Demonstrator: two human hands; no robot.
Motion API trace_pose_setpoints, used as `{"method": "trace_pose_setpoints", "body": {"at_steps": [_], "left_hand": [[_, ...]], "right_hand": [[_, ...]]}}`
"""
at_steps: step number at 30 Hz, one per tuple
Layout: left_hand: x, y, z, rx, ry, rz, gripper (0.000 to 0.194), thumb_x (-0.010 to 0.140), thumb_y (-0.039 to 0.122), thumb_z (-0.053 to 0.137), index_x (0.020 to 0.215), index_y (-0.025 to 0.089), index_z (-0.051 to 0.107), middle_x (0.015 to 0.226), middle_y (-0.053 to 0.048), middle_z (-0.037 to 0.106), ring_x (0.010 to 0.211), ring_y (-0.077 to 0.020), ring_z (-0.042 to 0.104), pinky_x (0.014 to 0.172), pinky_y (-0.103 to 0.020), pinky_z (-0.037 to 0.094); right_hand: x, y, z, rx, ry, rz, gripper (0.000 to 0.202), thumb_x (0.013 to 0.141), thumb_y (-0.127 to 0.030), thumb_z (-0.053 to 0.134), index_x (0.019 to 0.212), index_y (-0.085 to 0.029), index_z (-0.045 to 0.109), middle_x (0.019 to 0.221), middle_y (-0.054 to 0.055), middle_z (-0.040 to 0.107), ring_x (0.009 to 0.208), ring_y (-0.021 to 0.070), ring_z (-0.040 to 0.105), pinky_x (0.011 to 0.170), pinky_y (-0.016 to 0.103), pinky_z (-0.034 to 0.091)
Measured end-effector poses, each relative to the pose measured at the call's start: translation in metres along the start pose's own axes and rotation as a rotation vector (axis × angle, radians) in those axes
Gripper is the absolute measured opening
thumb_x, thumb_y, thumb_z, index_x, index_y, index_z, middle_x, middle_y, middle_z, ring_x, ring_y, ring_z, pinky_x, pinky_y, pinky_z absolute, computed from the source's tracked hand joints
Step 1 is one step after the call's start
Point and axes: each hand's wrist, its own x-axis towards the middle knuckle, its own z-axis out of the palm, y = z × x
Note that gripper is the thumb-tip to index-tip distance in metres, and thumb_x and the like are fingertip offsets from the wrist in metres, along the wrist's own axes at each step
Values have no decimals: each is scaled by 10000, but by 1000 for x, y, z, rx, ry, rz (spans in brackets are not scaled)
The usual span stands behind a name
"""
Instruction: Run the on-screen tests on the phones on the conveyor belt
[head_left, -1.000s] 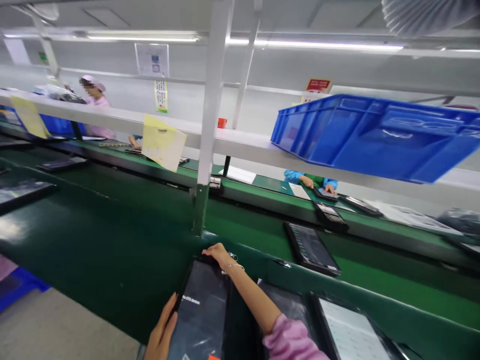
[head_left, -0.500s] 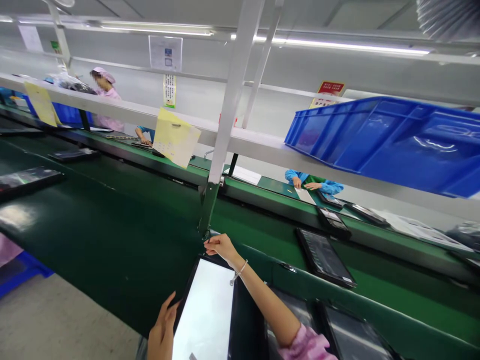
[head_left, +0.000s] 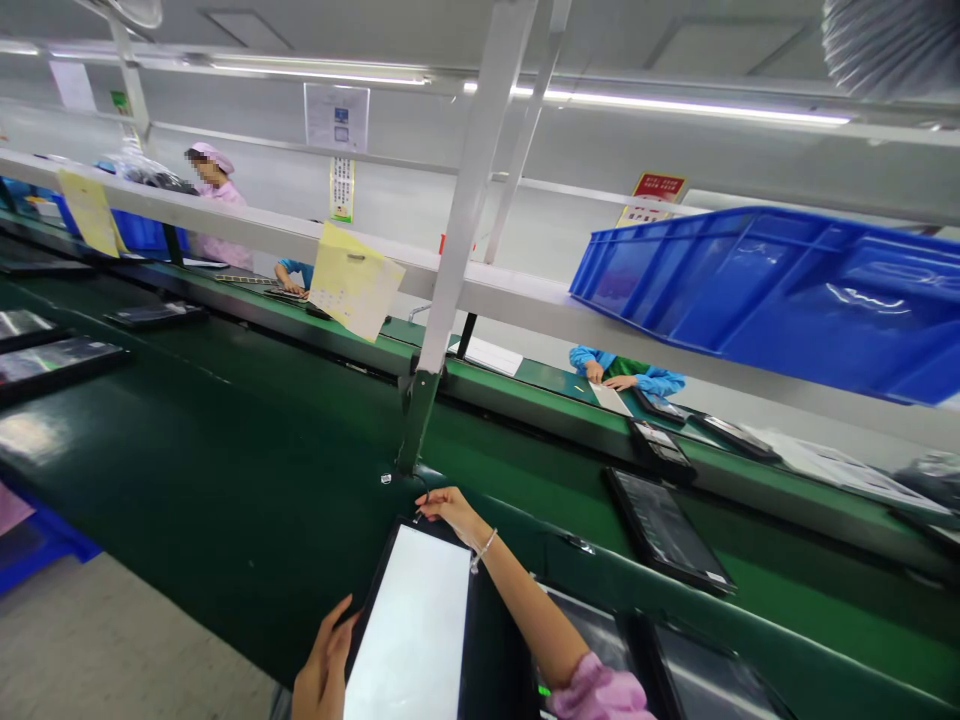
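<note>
A flat display panel (head_left: 409,620) with a brightly lit white screen and black frame lies before me on the green bench. My left hand (head_left: 324,662) grips its left edge, fingers bent along the frame. At the panel's top edge, my right hand (head_left: 448,508) is closed in a pinch on a thin dark cable (head_left: 421,482). A small tip shows below the fingertips, close to the frame; whether it touches the panel I cannot tell. A small white label (head_left: 386,479) lies left of the post foot.
A grey post (head_left: 469,190) rises just beyond my right hand. A blue bin (head_left: 765,300) sits on the shelf at right. Dark panels (head_left: 671,530) lie on the belt and beside my right forearm. Co-workers sit across the line, one with blue sleeves (head_left: 660,381).
My right hand has come slightly down towards the panel's top edge with the cable. The small white label now shows by the post. A dark panel on the belt has shifted right.
</note>
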Motion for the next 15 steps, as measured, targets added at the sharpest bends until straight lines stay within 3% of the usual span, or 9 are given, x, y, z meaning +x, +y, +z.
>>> {"method": "trace_pose_setpoints", "body": {"at_steps": [10, 15], "left_hand": [[17, -24, -5, -8, -15, 53, 839, 755, 867, 368, 1310, 270, 568, 1456, -57, 531, 1359, -290, 467, 1143, -422, 373], [21, -28, -4, -20, 14, 22, 753, 763, 830, 400, 1235, 290, 630, 1443, -34, 549, 1340, -301, 487, 1140, -447, 385]], "right_hand": [[-2, 3, -9, 56, -55, 52, 424, 484, -355, 874, 824, -125, 765, 781, 50, 694, 702, 131, 599, 714, 242, 449], [-2, 4, -9, -1, -71, 1, 382, 522, -397, 869, 791, -142, 779, 744, 37, 682, 672, 127, 566, 691, 248, 433]]}}
